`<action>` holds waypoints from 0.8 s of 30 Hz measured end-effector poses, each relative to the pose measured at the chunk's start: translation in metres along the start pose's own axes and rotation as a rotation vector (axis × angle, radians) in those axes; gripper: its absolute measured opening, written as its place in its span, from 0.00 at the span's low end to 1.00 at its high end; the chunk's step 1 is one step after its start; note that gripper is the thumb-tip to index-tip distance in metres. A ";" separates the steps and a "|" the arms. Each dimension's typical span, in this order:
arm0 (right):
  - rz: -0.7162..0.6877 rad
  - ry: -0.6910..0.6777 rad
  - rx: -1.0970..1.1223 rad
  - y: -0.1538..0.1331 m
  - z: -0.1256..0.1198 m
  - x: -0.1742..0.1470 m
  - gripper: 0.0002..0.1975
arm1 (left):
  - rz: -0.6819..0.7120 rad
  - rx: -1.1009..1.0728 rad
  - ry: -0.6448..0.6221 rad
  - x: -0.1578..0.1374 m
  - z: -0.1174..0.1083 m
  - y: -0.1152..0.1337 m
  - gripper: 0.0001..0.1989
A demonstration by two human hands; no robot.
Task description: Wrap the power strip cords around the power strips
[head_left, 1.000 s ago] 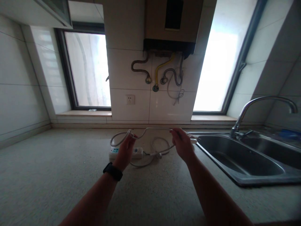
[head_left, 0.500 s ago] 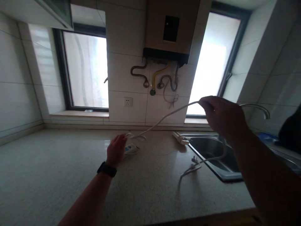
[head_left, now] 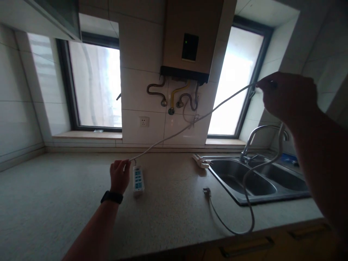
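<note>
A white power cord [head_left: 174, 135] stretches between my two hands, rising to the right with a slight sag. My left hand [head_left: 120, 176], with a black band on its wrist, pinches the cord low over the counter. Just right of it a white power strip [head_left: 138, 180] with blue-faced sockets dangles or stands on end; I cannot tell which. High at the right, in front of the window, my right hand [head_left: 288, 92] is closed round the cord. From there the cord drops past the sink, loops at the counter's front and ends in a plug [head_left: 206, 191].
A second white strip with its cord wrapped round it [head_left: 201, 161] lies by the double sink [head_left: 237, 200]. A curved tap [head_left: 248, 139] rises behind the basins. On the wall are a socket [head_left: 144, 121] and a water heater [head_left: 190, 21] with pipes. Drawers [head_left: 247, 247] run below the counter edge.
My right hand has risen and moved right, drawing the cord longer. My left hand has shifted left and slightly down. The power strip has swung lengthwise, and the plug end has uncoiled.
</note>
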State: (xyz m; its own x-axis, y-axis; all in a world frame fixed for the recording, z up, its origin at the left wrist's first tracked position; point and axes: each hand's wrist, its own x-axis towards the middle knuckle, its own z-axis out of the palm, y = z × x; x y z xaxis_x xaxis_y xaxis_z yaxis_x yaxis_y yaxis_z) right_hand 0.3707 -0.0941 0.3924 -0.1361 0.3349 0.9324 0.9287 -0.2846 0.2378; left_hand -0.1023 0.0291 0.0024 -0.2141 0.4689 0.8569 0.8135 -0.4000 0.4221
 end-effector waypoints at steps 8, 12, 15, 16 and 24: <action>-0.105 -0.278 0.270 -0.001 0.023 -0.014 0.20 | -0.021 0.103 -0.178 0.021 -0.026 -0.009 0.17; -0.062 -0.421 0.396 -0.020 0.069 -0.061 0.15 | -0.021 0.105 -0.313 0.006 -0.047 -0.010 0.19; 0.025 -0.505 0.441 -0.043 0.106 -0.091 0.14 | -0.016 0.081 -0.440 -0.020 -0.066 -0.010 0.19; 0.034 -0.522 0.451 -0.052 0.117 -0.100 0.14 | -0.020 0.074 -0.504 -0.031 -0.073 -0.009 0.19; -0.121 -0.727 0.677 -0.131 0.161 -0.172 0.09 | -0.001 0.145 -0.987 -0.092 -0.106 0.019 0.14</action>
State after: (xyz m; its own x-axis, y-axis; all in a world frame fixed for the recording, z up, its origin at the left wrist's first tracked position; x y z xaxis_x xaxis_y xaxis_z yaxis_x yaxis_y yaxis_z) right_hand 0.3279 0.0305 0.1570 -0.2084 0.8604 0.4651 0.9543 0.2830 -0.0960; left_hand -0.1241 -0.1055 -0.0373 0.2770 0.9401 0.1988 0.8857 -0.3300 0.3266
